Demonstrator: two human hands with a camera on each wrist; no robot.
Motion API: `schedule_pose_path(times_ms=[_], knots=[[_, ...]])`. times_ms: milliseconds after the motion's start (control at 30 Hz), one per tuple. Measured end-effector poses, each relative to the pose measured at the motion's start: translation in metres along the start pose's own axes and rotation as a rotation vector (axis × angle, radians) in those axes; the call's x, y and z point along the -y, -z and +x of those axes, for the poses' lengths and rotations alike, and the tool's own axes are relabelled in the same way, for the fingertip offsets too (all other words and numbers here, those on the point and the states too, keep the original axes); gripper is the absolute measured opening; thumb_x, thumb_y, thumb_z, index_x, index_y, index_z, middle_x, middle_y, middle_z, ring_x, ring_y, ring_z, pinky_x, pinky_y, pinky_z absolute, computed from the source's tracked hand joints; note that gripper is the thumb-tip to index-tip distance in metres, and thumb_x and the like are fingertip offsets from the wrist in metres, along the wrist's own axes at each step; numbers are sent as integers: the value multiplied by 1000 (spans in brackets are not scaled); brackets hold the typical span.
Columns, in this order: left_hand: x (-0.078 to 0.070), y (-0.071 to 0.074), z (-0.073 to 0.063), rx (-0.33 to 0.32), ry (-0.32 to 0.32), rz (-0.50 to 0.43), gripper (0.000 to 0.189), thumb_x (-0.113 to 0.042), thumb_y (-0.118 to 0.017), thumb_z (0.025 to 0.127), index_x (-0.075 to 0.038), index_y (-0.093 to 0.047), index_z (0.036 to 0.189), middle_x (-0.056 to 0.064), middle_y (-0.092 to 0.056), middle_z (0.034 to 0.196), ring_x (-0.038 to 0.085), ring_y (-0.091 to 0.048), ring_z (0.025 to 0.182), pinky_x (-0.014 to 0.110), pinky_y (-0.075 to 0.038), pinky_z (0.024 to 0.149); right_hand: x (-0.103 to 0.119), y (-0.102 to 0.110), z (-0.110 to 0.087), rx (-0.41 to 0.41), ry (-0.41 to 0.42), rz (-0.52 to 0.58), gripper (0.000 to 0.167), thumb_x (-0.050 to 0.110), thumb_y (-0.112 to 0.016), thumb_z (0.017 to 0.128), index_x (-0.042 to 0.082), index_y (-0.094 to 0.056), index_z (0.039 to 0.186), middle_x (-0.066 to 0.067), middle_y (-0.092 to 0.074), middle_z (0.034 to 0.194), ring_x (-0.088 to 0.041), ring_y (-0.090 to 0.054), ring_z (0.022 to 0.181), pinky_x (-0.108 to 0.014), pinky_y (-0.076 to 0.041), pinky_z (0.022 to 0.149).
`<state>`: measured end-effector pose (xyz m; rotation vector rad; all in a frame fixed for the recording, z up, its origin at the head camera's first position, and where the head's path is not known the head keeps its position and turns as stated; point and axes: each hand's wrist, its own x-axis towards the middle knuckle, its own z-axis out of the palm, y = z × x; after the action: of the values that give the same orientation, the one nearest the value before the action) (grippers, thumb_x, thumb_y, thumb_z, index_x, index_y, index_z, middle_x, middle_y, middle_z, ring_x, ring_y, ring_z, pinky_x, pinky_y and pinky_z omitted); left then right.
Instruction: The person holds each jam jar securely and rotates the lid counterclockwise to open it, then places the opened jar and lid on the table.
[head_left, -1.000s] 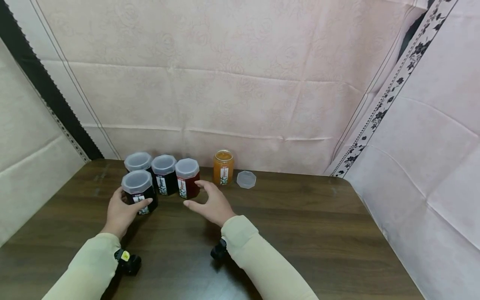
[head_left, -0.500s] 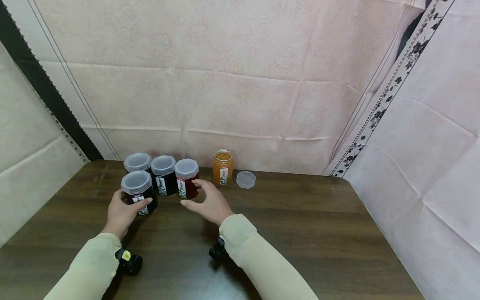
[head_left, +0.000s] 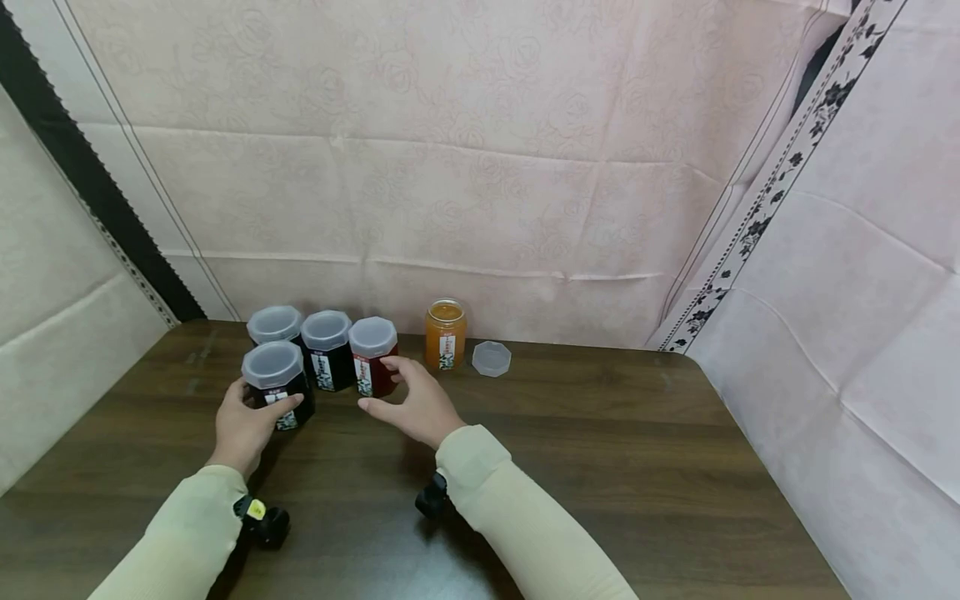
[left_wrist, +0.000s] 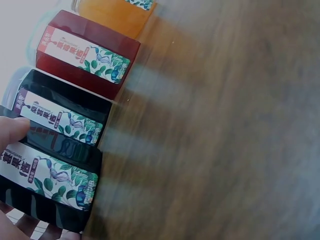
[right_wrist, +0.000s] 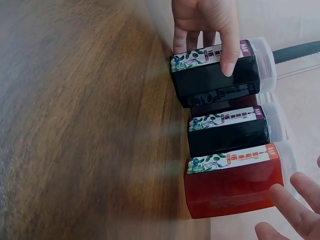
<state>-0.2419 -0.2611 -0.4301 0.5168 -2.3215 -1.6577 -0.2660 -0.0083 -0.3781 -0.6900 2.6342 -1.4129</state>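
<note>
My left hand point(head_left: 246, 429) grips the front dark jar point(left_wrist: 50, 175), thumb on the near side and fingers round the other side. That jar has a clear eight-sided plastic lid and a white label with leaves. My right hand point(head_left: 420, 407) is beside the red jar point(right_wrist: 232, 187), thumb and fingers spread apart. Its forefinger overlaps the red jar's right side in the head view. A second dark jar point(head_left: 328, 350) stands between, and another lidded jar point(head_left: 274, 323) is behind the held one, mostly hidden.
An orange jar point(head_left: 446, 337) without a cap stands near the cloth backdrop point(head_left: 480, 167). To its right a clear plastic lid point(head_left: 491, 359) lies flat on the brown wooden table point(head_left: 600, 467). White cloth point(head_left: 847, 333) hangs along the right side.
My right hand has shifted slightly left, along the red jar's side. My left hand keeps its hold on the front dark jar, and the jars stay where they were.
</note>
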Motion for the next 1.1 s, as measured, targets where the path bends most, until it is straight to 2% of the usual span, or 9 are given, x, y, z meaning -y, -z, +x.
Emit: schedule_pose_path(times_ms=[167, 400, 867, 1100], knots=[[1, -3, -1, -39, 1, -28, 87, -22, -72, 86, -2, -19, 152, 26, -31, 148, 39, -32, 132, 54, -35, 106, -2, 1, -1, 1, 0, 2, 70, 49, -72, 82, 19, -47, 141, -2, -52, 140, -14, -52, 119, -41, -44, 101], [-1, -1, -3, -52, -15, -38, 85, -22, -70, 86, -7, -20, 153, 23, -32, 150, 36, -32, 132, 54, -34, 107, 0, 3, -2, 3, -10, -3, 70, 49, -72, 82, 21, -47, 141, 1, -51, 139, -12, -51, 119, -41, -44, 101], [-5, -1, -12, -25, -59, 0, 85, -24, -70, 87, -7, -20, 153, 24, -34, 147, 37, -34, 130, 54, -35, 105, -4, 5, -3, 6, -14, 2, 70, 50, -72, 82, 22, -47, 141, 5, -52, 138, -16, -52, 121, -41, -44, 101], [-9, -3, -19, -3, -134, 40, 85, -24, -72, 86, -3, -22, 152, 27, -36, 145, 40, -35, 128, 57, -35, 103, -5, 7, -5, -5, 6, -32, 71, 52, -71, 82, 20, -47, 140, 2, -52, 139, -15, -52, 122, -41, -43, 103]])
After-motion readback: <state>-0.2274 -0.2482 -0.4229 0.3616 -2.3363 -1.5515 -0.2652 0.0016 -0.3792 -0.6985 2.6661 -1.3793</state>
